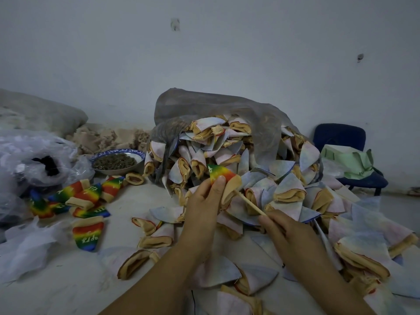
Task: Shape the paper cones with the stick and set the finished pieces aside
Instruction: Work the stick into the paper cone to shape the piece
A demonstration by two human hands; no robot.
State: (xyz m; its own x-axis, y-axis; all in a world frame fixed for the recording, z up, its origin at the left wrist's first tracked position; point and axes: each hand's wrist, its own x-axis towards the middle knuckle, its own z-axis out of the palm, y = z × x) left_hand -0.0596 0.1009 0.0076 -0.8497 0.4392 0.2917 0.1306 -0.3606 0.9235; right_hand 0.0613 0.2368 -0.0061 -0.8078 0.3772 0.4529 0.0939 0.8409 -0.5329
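Rainbow-printed paper cone with tan lining [221,173] is at scene centre, and the left hand [204,201] has a closed grip pinching it. A thin pale wooden stick [250,202] sits in the cone's open mouth. Its long axis runs far-left to near-right, with the near end pinched in the right hand [286,230]. Finished rainbow cones [86,196] lie well apart to the left. The left hand is judged nearer for setting aside.

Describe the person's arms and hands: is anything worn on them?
The left forearm and the right forearm are bare as far as the picture's bottom edge; no sleeve shows. The left hand and the right hand wear no gloves, and no ring, watch or bracelet is visible. The left thumbnail looks short and unpainted.
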